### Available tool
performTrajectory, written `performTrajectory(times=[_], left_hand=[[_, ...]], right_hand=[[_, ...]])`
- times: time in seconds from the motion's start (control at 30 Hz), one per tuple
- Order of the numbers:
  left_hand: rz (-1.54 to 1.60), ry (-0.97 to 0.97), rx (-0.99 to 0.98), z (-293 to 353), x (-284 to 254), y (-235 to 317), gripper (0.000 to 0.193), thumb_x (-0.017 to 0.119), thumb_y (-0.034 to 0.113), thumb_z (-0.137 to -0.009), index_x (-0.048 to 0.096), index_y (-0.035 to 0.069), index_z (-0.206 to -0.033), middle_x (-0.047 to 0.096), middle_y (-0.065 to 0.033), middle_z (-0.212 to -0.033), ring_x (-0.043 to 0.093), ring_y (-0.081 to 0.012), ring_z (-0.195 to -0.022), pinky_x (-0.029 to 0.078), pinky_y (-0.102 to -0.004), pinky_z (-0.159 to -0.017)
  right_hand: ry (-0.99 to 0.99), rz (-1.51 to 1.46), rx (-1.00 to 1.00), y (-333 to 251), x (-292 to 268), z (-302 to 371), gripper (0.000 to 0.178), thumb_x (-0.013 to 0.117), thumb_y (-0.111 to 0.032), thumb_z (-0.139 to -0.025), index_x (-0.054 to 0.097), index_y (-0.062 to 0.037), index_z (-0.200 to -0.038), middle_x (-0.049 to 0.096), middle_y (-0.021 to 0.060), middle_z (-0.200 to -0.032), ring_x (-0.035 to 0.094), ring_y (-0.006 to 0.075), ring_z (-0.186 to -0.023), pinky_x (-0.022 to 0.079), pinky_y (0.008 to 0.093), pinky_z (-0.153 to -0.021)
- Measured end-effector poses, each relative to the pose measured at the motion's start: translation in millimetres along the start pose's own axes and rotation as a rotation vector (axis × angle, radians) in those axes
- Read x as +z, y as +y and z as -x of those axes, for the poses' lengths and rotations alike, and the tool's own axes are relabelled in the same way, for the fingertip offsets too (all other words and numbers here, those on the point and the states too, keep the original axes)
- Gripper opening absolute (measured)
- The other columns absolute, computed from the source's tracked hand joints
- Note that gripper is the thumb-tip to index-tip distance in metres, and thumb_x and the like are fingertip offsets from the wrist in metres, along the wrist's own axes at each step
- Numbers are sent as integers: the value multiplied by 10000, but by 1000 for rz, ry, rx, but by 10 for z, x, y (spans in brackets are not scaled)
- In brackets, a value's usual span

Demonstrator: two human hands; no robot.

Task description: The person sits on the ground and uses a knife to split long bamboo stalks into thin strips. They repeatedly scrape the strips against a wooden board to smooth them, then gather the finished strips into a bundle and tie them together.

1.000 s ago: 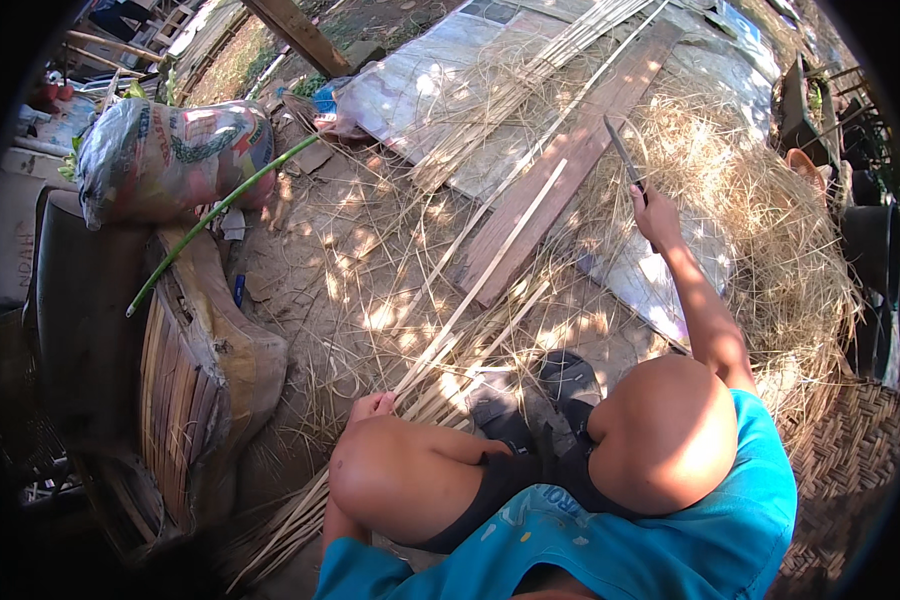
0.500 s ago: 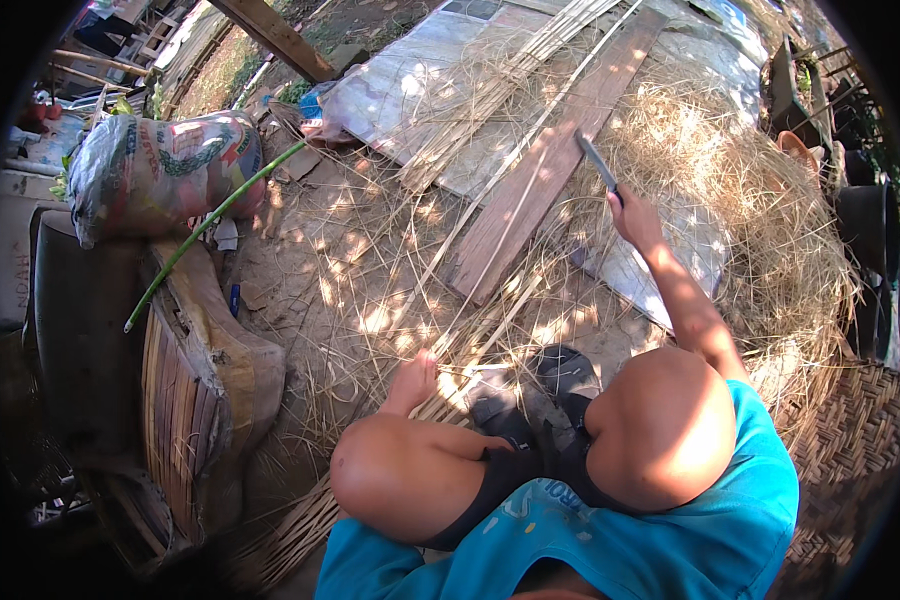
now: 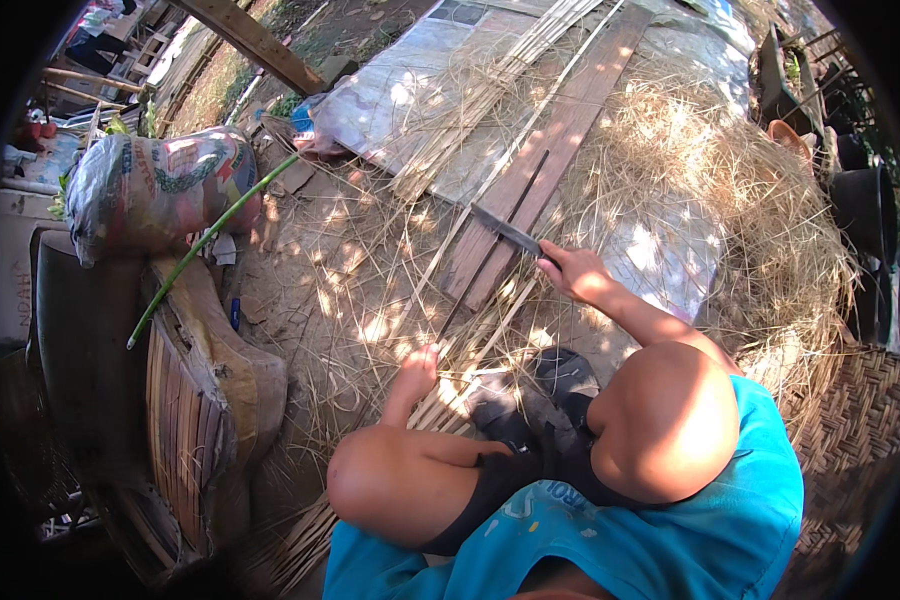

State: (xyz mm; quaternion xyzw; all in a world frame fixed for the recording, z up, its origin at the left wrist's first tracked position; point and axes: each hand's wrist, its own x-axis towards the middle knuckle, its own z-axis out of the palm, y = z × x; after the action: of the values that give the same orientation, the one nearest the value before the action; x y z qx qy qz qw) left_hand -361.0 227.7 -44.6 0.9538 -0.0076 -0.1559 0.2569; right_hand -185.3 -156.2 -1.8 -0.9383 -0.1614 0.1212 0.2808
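My right hand (image 3: 575,272) is closed round the handle of a knife (image 3: 510,232). The grey blade lies crosswise over a long brown wooden board (image 3: 590,85) and over a thin dark strip (image 3: 530,187) on it. That strip runs along the board toward me, past its near end, to my left hand (image 3: 417,370). My left fingers are pinched together on its near end, low beside my left knee. Pale split strips (image 3: 470,125) lie in a bundle left of the board, on a light plastic sheet (image 3: 370,105).
Fine shavings (image 3: 720,180) are heaped right of the board. At the left stand a stuffed sack (image 3: 175,185), a green stalk (image 3: 210,240) and a worn wooden block (image 3: 220,350). A woven mat (image 3: 860,430) lies at the lower right; dark buckets (image 3: 860,210) stand behind it.
My right hand has brought the knife left and nearer, from beyond the board's right edge to across it. The strip on the board looked pale before and is dark now. My left hand stays low.
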Motion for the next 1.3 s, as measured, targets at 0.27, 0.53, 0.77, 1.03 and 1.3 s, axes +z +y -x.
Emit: performTrajectory(times=[0.27, 0.53, 0.77, 1.03, 1.3], left_hand=[[196, -116, -185, 332, -274, -188, 384, 468, 319, -1052, 585, -13, -900, 583, -233, -730, 510, -378, -664, 457, -457, -675], [-598, 448, 362, -257, -41, 118, 281, 566, 256, -1005, 684, 3, -974, 676, -234, -791, 670, -387, -684, 530, -472, -530], [-118, 70, 17, -309, -255, 180, 361, 482, 309, -1053, 684, 13, -1002, 698, -240, -901, 696, -398, -813, 564, -481, -697], [-326, 71, 203, -409, 99, -270, 418, 463, 368, -1063, 636, -2, -1151, 685, -228, -1086, 645, -398, -1032, 495, -445, -929], [278, -248, -274, -393, -365, 310, 425, 497, 387, -1049, 649, -4, -981, 669, -152, -883, 604, -249, -824, 486, -399, -811]], right_hand=[[273, 103, 275, 981, -660, -272, 419, 488, -405, -1047, 565, -83, -1303, 694, 229, -817, 696, 408, -769, 548, 515, -684], [-346, 56, -291, -563, 374, 551, 477, 489, -478, -1040, 460, -216, -1437, 639, 210, -1024, 680, 424, -914, 572, 515, -809], [434, 33, 333, 1156, -731, -227, 383, 489, -401, -1045, 603, -73, -1207, 693, 235, -803, 675, 462, -783, 525, 561, -686], [-22, -16, -47, -166, 111, 119, 458, 463, -473, -1048, 523, -169, -1385, 677, 226, -906, 684, 441, -837, 553, 535, -823], [45, 110, -75, 261, -89, 25, 439, 463, -455, -1053, 550, -151, -1356, 680, 238, -856, 689, 455, -826, 557, 546, -748]])
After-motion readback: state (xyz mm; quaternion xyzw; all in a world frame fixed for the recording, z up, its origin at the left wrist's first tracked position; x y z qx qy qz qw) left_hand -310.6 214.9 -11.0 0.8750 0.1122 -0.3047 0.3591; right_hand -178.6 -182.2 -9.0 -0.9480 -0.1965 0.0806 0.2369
